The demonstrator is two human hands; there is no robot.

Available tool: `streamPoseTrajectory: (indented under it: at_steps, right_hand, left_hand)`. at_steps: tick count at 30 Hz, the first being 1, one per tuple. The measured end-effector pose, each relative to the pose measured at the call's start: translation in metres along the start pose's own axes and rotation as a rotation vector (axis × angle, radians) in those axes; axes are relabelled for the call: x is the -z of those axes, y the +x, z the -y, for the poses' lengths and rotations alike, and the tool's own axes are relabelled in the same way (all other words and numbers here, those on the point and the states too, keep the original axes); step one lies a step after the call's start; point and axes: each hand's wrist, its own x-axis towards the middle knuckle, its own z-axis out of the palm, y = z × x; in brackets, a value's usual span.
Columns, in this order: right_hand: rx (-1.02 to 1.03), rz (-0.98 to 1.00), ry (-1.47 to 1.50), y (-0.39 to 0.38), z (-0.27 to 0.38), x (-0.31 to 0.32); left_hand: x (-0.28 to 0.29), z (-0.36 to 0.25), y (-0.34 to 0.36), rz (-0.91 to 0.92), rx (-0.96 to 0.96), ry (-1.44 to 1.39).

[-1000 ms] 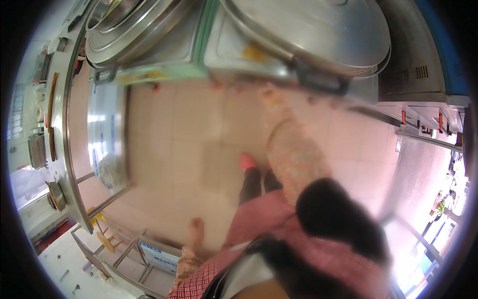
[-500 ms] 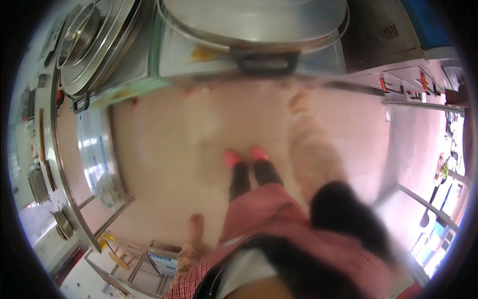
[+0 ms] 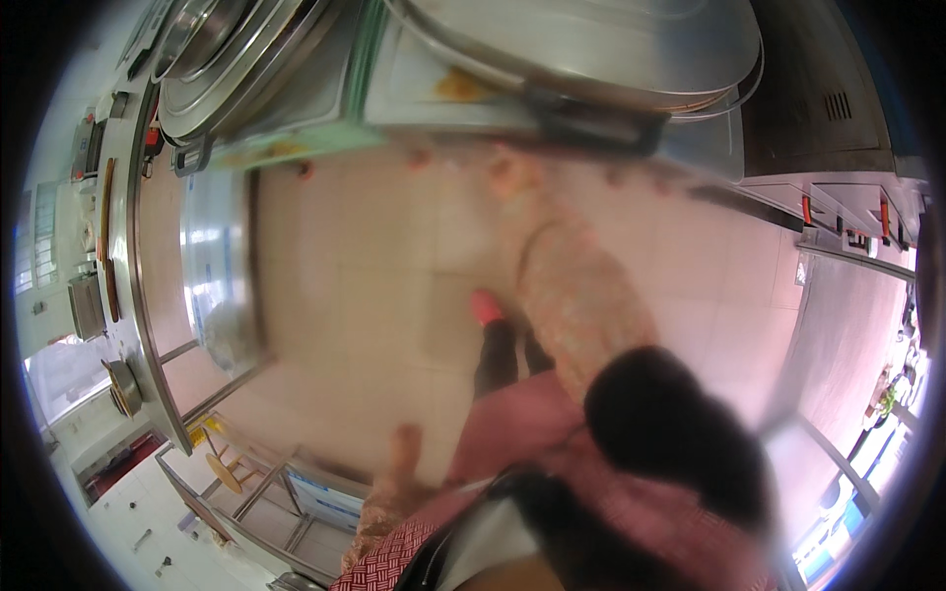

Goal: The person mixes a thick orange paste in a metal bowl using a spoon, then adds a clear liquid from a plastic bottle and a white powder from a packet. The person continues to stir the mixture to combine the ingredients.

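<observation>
I look down my own body, at a pink apron and floral sleeves. My right arm stretches forward and my right hand (image 3: 512, 179) sits just below the front edge of a green-rimmed stove (image 3: 414, 103). It is close to the black handle (image 3: 601, 133) of a very large steel pot (image 3: 591, 49). The hand is blurred and I see nothing in it. My left hand (image 3: 404, 445) hangs at my side, fingers pointing down, holding nothing. One red shoe (image 3: 485, 307) shows on the pale tiled floor (image 3: 355, 276).
A second large steel pot (image 3: 246, 59) stands to the left on the stove. A long steel counter (image 3: 133, 295) with pans runs down the left side. Steel cabinets with red handles (image 3: 847, 217) line the right. A yellow stool (image 3: 225, 471) stands at lower left.
The view has swung, so the pots sit differently in the picture. My right arm stays stretched toward the stove front, and only one red shoe shows now instead of two. My left hand still hangs down.
</observation>
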Motion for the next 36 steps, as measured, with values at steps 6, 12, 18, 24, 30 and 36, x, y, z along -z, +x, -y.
streamPoseTrajectory:
  at_steps: [6,12,18,24,30,36]
  right_hand:
    - [0.410,0.483,-0.423,0.049,0.007,0.044]
    - [0.161,0.399,-0.088,-0.003,0.002,0.005]
    - [0.045,0.102,0.086,-0.062,0.042,0.017]
    - [0.388,-0.145,-0.108,-0.070,0.149,0.120]
    - [0.486,-0.182,0.020,-0.074,0.209,0.106]
    - [0.480,-0.152,0.010,-0.044,0.223,0.116]
  left_hand:
    - [-0.004,0.016,-0.010,0.009,0.046,-0.010]
    - [-0.008,0.028,-0.001,-0.098,-0.101,-0.051]
    - [-0.006,0.036,0.030,-0.081,-0.167,-0.019]
    - [-0.005,-0.003,0.024,0.151,-0.016,0.033]
    - [-0.008,-0.011,0.033,0.117,-0.146,0.054]
    - [-0.006,-0.035,0.034,0.155,-0.127,0.038]
